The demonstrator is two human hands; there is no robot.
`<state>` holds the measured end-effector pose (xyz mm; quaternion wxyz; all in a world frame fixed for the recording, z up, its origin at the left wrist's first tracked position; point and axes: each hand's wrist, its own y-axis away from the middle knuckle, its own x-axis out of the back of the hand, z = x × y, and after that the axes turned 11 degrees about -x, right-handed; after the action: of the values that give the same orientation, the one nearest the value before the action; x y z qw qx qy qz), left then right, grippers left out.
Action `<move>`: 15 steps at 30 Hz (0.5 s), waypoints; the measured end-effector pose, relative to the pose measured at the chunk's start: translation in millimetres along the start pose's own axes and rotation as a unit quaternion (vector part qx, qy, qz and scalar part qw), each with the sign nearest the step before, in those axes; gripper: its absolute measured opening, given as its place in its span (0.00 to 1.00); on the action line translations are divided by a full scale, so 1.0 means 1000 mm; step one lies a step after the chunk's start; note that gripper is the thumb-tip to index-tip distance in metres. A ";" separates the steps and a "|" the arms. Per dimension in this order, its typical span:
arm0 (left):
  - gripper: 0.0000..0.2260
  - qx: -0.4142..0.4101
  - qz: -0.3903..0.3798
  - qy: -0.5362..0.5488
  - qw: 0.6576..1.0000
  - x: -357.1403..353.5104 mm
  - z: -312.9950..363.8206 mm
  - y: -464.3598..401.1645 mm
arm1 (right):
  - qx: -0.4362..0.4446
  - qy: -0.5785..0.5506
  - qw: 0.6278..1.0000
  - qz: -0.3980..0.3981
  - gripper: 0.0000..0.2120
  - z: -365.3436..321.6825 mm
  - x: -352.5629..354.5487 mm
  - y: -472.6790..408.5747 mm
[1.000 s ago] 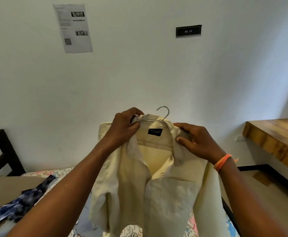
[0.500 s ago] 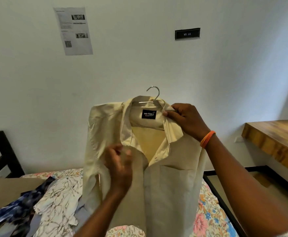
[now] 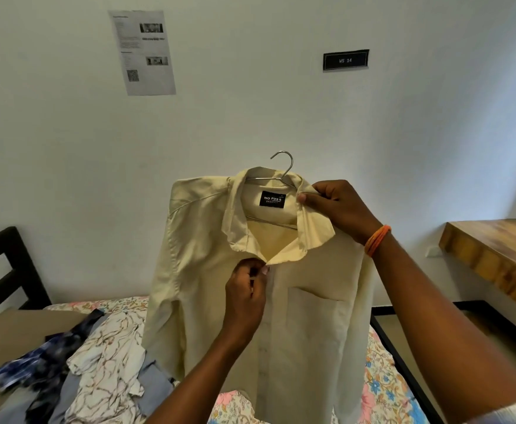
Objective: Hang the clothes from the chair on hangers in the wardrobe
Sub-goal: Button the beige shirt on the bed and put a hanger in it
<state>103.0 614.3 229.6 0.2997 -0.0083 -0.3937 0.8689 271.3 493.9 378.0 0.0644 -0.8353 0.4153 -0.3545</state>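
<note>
A pale yellow shirt [image 3: 305, 301] hangs on a metal wire hanger [image 3: 283, 166], held up in front of the white wall. My right hand [image 3: 339, 206] pinches the shirt's right collar and shoulder, holding shirt and hanger up. My left hand [image 3: 247, 289] pinches the front placket just below the collar, at the top button. A black label shows inside the neck. Other clothes [image 3: 97, 365], one white with brown lines, one dark blue patterned, one grey-blue, lie in a heap at lower left.
A bed with a floral sheet [image 3: 379, 384] lies below the shirt, with a black frame [image 3: 9, 270] at left. A wooden desk [image 3: 495, 252] stands at right. A paper sheet [image 3: 142, 52] and a small black sign [image 3: 345, 60] hang on the wall.
My left hand left the collar, dropped, then rose to pinch the placket at the top button. My right hand lifted the shirt and hanger higher.
</note>
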 end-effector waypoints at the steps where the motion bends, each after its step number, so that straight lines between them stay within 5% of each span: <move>1: 0.03 0.023 -0.019 0.024 0.999 -0.001 0.002 0.003 | -0.007 -0.001 1.000 -0.003 0.13 0.001 0.001 -0.001; 8: 0.13 0.132 -0.118 0.245 0.953 0.004 0.023 0.018 | -0.104 -0.074 0.989 -0.078 0.14 0.016 0.004 -0.001; 15: 0.13 0.209 -0.081 0.234 0.946 0.003 0.020 0.035 | -0.293 -0.175 0.935 -0.100 0.19 0.058 -0.060 0.038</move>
<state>77.5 584.4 219.4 0.4483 -0.1166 -0.1213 0.8779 259.9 503.1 287.9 -0.1470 -0.9031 0.3973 -0.0705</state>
